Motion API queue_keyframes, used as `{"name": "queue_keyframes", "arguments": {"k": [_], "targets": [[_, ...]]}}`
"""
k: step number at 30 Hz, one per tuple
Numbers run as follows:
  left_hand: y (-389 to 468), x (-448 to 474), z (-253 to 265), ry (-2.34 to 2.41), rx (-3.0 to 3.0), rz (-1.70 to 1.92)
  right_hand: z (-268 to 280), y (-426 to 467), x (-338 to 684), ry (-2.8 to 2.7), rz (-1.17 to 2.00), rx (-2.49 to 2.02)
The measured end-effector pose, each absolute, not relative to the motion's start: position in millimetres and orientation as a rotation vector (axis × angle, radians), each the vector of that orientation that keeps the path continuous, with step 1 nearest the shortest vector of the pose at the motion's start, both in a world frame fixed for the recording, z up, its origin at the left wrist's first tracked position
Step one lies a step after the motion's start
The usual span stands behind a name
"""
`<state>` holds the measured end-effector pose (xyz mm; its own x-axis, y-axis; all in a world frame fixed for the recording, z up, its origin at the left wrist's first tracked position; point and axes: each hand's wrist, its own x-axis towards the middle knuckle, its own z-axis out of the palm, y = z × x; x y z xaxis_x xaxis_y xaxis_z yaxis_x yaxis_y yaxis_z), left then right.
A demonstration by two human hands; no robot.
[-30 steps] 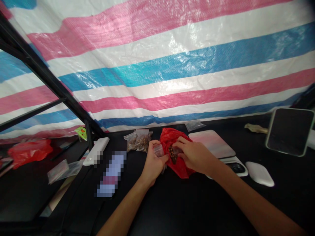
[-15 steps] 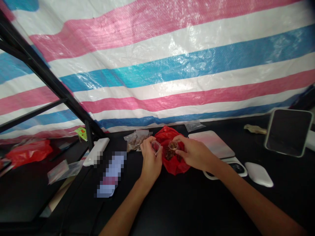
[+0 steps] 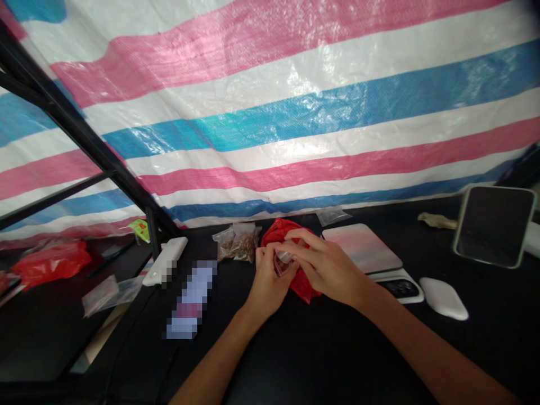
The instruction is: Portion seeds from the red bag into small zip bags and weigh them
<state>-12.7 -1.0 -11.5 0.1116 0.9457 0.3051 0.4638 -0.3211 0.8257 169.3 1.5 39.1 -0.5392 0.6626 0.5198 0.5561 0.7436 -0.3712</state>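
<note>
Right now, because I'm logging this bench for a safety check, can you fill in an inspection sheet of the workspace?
Surface: black tabletop.
Work items: clear container in hand, over a red bag; clear bags with brown contents to its left.
Clutter: white bar, device with blurred screen, pink-and-white plate, rounded white case, upright dark-faced panel.
Fingers: those of the left hand hold the container; those of the right hand are at it, contact partly hidden.
Cables: thin dark line at lower left, probably a cable.
Surroundings: striped sheeting behind, black frame at left.
</note>
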Motion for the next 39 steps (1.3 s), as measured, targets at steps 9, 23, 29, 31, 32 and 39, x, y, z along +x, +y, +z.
{"name": "queue_keyframes", "arguments": {"k": [9,23,29,31,32,39], "targets": [[-1,-14,1,1.485,1.745,1.225,39,10,177,-2.152,0.132,-1.111],[-1,-15,1,1.278,1.297,1.103,33,18,193,-2.371,0.289,-1.297],[5,-19,9,1.284,1.019,1.249,34,14,198,-2.434,0.404,-1.361],[6,-21,6,1.3,1.079,1.23,33,13,198,-2.421,0.362,-1.435],[6,-21,4,1.299,1.117,1.197,32,13,197,-2.419,0.34,-1.466],[0,-14,0,1.258,1.226,1.14,28,13,195,-2.461,0.29,-1.435]]}}
